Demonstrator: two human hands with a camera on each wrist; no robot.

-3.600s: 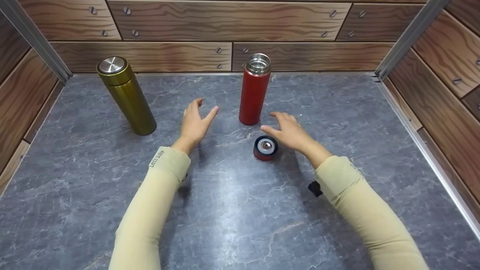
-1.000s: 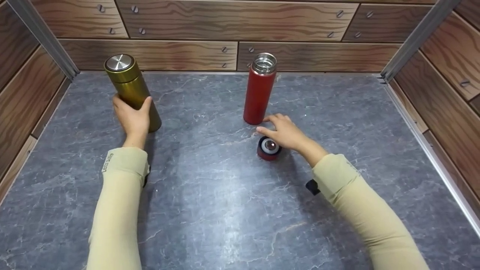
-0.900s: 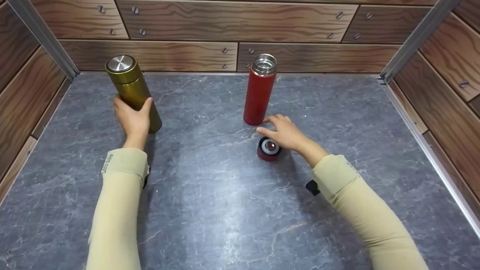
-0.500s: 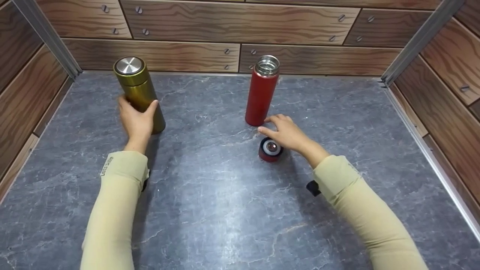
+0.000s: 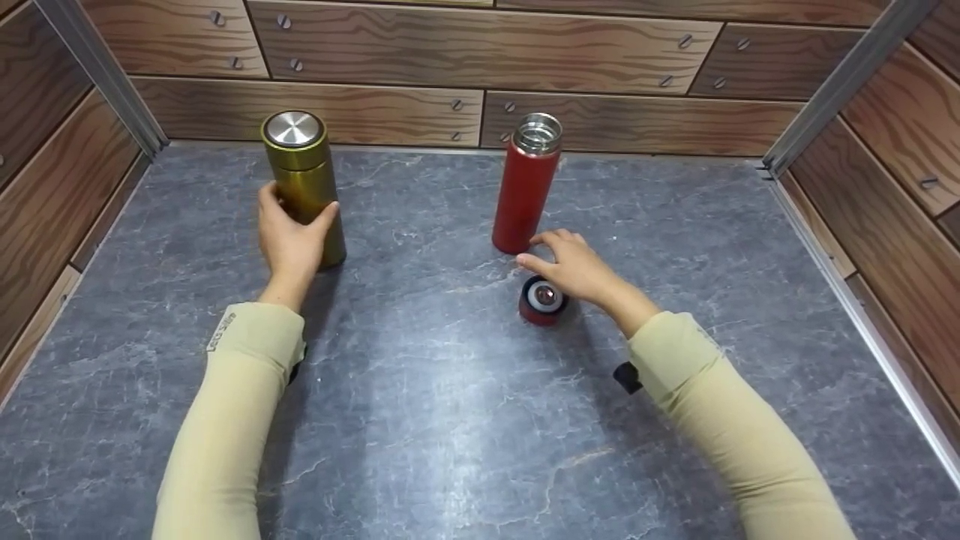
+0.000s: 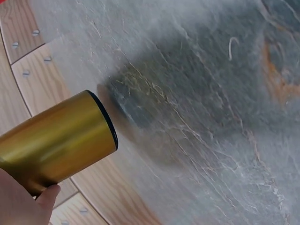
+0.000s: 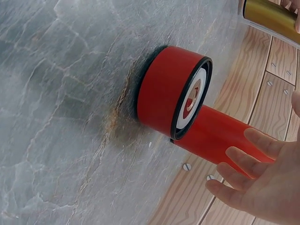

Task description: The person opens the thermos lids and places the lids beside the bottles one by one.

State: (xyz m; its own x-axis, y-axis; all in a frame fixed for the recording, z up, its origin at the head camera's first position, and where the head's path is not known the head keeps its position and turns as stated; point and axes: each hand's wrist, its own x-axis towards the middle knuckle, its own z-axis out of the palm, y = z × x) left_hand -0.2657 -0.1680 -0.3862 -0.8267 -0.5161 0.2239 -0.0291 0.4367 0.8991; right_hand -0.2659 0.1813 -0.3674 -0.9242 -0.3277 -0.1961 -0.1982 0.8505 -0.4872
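Note:
My left hand (image 5: 291,236) grips the gold thermos bottle (image 5: 307,184) round its lower half. That bottle has a steel-topped lid on, and in the left wrist view its dark base (image 6: 107,119) appears slightly above the tabletop. A red thermos bottle (image 5: 525,195) stands upright without a lid, its steel mouth uncovered. Its red lid (image 7: 171,91) lies on the table in front of it, inner side up. Over the lid, close to the red bottle's base, hovers my right hand (image 5: 574,266), fingers spread and holding nothing.
A grey marble-patterned tabletop (image 5: 420,390) lies under everything. Wood-print walls (image 5: 375,52) enclose the back and both sides, with metal rails (image 5: 817,94) at the corners. A black wrist device (image 5: 628,376) shows under the right sleeve.
My left hand has gone from between the bottles to the gold bottle, taken hold of it and shifted it to the right. The right hand has barely moved.

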